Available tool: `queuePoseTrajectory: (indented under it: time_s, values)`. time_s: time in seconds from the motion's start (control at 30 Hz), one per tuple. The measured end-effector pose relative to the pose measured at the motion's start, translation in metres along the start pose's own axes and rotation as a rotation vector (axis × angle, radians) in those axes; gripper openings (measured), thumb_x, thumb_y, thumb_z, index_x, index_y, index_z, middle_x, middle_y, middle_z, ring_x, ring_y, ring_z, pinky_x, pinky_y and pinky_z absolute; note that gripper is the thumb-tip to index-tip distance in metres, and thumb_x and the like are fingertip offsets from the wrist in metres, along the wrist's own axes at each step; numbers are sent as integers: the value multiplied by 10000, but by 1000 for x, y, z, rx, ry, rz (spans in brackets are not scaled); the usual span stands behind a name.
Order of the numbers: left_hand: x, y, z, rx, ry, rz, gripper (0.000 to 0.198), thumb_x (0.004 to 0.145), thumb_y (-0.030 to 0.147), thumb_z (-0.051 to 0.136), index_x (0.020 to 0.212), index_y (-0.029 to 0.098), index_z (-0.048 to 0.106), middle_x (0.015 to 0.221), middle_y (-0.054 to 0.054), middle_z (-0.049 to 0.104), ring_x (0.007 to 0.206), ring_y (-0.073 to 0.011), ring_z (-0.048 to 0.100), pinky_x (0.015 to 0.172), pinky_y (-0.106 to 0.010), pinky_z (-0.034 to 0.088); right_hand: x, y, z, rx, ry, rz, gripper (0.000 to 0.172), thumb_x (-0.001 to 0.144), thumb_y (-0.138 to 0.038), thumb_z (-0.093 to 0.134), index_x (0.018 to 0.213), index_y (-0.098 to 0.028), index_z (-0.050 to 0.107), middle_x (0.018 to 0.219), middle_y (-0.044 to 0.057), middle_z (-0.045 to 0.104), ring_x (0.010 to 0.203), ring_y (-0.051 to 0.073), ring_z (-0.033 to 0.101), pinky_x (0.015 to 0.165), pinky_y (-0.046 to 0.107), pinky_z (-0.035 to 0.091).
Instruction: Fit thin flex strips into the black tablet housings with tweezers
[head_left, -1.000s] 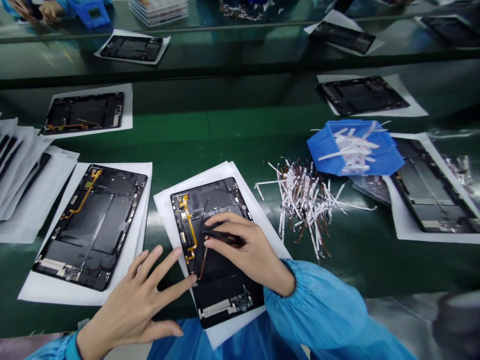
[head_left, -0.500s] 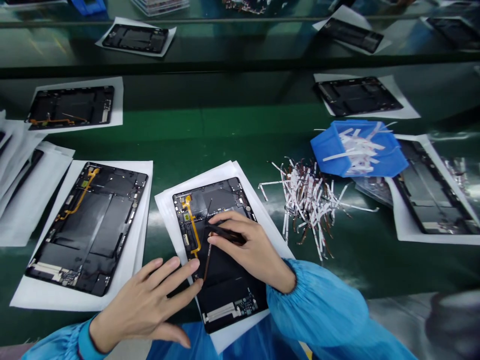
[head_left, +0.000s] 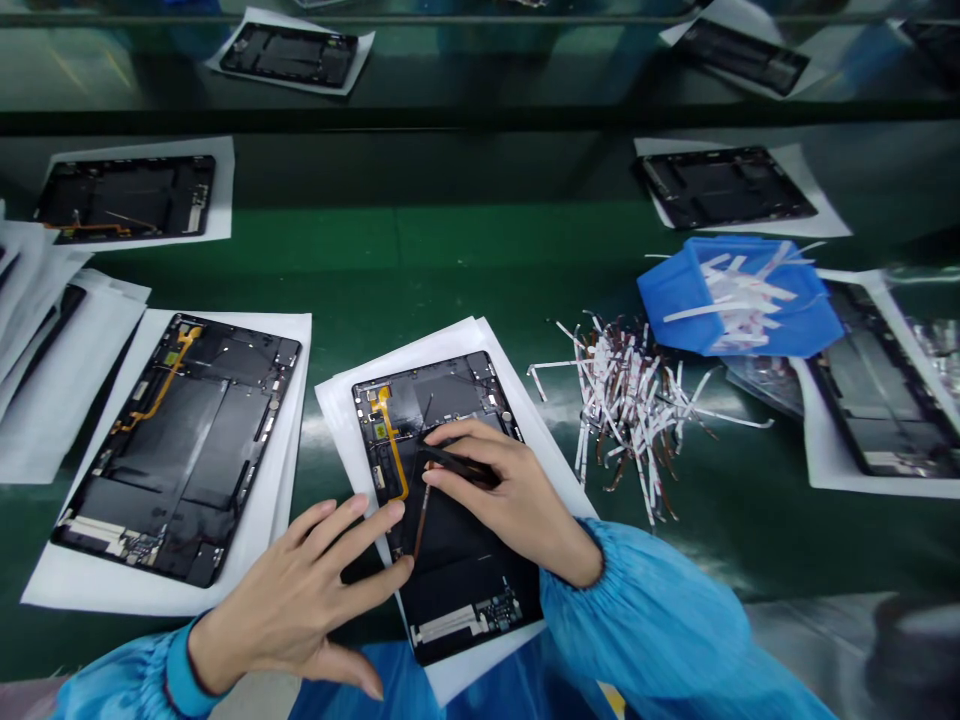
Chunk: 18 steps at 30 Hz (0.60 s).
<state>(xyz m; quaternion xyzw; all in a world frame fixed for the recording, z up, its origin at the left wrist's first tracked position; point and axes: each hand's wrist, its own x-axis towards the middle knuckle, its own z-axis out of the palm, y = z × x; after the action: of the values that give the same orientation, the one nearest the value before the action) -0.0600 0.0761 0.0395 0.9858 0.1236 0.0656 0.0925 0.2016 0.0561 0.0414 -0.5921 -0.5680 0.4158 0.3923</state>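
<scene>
while the right hand (head_left: 517, 490) pinches black tweezers (head_left: 461, 462), the left hand (head_left: 319, 590) has its fingers spread | black shell (head_left: 461, 560): on white paper (head_left: 337, 392) at tabletop's (head_left: 360, 300) near edge, looks stiff and light, hold its rims | brown strip (head_left: 422, 518): on shell, looks thin, bendy, may tear, nip one end

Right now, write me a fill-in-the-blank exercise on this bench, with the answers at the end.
1. The hand holding the black tool is the person's ____ one.
2. The sheets beneath the opened device being handled are coloured ____.
3. The bin full of white strips is coloured ____.

Missing words: right; white; blue.
</scene>
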Motion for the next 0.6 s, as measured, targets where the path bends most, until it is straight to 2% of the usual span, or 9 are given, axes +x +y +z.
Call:
queuePoseTrajectory:
  time_s: [0.13,0.23,0.33,0.47,0.53,0.6]
  values:
    - [1,-1,2,-17,5,3,851,749,875,458,1373,311,584,1485,-123,493,1332,-374,401,1110,-451,212,0,0,0,-7,-3,-5,23,858,-208,719,835,-210,723,1059,60,718,951,197,710,822,333,585]
    - [4,0,3,-9,-16,3,825,791,841,457,1412,305,544,1489,-138,481,1355,-380,379,1104,-461,208,1,0,0,-11,-5,-4,21,859,-195,717,841,-204,720,1064,60,715,948,191,709,814,324,584]
    - [7,2,4,-15,-18,2,748,853,767,472,1420,284,536,1489,-141,482,1372,-372,368,1101,-456,216,0,0,1,-24,3,-14,18,863,-199,711,848,-204,718,1069,65,713,933,193,708,765,312,586]
    - [10,5,5,-47,-12,-23,685,856,663,572,1416,270,534,1494,-134,475,1399,-371,335,1104,-464,229,-2,4,3,-72,19,-28,23,871,-208,703,861,-210,723,1104,74,694,875,191,699,655,296,581]
    - [12,6,5,-71,-5,-43,612,857,553,622,1394,267,554,1479,-127,486,1402,-371,330,1106,-469,232,-3,8,6,-109,50,-55,40,867,-180,700,864,-208,728,1158,82,672,872,190,686,665,307,588]
    - [13,7,4,-103,18,-64,529,866,484,623,1349,268,593,1445,-118,515,1396,-362,340,1107,-464,238,-4,12,8,-151,85,-89,66,862,-147,695,863,-203,730,1204,90,648,891,196,672,739,343,596]
